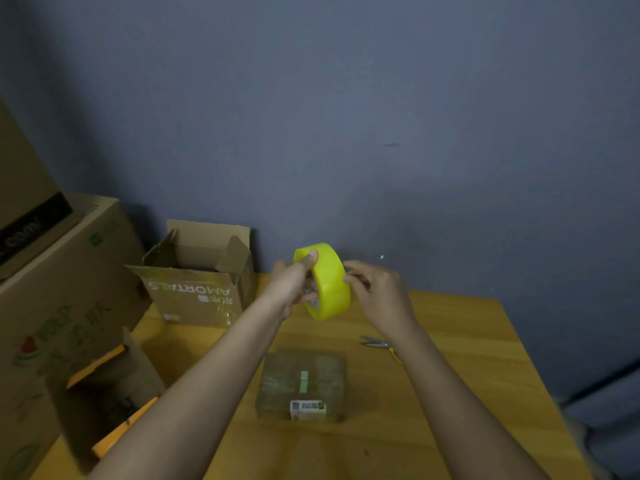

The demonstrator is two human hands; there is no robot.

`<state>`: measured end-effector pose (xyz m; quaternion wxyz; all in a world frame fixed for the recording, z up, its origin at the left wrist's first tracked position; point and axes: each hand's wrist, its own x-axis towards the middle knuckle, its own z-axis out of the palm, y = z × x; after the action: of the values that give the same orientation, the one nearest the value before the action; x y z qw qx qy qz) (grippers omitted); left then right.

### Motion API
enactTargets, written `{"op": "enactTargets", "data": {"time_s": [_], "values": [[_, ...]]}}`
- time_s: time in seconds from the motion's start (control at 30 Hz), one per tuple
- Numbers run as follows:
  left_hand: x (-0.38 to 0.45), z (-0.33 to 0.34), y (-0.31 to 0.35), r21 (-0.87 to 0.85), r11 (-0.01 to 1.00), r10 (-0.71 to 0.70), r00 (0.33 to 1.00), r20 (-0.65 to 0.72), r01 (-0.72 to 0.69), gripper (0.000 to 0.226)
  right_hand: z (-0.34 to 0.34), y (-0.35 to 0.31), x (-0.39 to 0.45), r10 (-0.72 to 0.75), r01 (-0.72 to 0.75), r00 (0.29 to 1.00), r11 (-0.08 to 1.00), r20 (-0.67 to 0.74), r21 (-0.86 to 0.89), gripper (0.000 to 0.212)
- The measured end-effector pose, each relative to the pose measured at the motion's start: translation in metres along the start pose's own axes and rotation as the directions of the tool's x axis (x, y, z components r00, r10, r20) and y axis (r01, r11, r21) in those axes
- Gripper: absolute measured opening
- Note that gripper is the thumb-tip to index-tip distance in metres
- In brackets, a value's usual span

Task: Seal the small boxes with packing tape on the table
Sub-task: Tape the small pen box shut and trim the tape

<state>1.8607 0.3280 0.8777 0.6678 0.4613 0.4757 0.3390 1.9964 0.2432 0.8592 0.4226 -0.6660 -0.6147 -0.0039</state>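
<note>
While held mid-frame, tape [327, 284] gripped by left hand [292, 282], picked at by right hand [375, 289] | box [301, 386] below: unsealed | scissors [375, 342] idle on surface [467, 341]

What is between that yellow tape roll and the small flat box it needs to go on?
Nothing visible. Both hands hold the tape roll in the air above the table, and the small box lies uncovered below it. The scissors lie off to the right.

A plain blue-grey painted wall [381, 98] rises behind the yellowish wooden worktop [467, 341]; the light is dim.
</note>
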Motion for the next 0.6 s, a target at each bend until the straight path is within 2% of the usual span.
{"op": "enactTargets", "data": {"time_s": [0.23,0.33,0.47,0.6], "values": [[0.003,-0.002,-0.003,-0.034,0.999,-0.011,0.999,-0.031,0.010,0.029,0.012,-0.007,-0.003,-0.108,0.097,0.993,0.977,-0.049,-0.190,0.011],[0.004,-0.003,-0.003,-0.032,0.999,-0.015,0.999,-0.038,0.014,0.030,0.016,-0.005,-0.003,-0.098,0.087,0.994,0.983,-0.058,-0.160,0.010],[0.007,-0.008,-0.003,-0.028,0.999,-0.020,0.999,-0.043,0.019,0.039,0.012,-0.005,0.003,0.024,-0.024,1.000,1.000,-0.009,0.017,0.015],[0.007,-0.007,-0.001,-0.018,1.000,-0.009,0.999,-0.040,0.008,0.037,0.007,-0.007,0.014,-0.007,0.008,0.999,0.999,0.034,-0.052,0.012]]}}
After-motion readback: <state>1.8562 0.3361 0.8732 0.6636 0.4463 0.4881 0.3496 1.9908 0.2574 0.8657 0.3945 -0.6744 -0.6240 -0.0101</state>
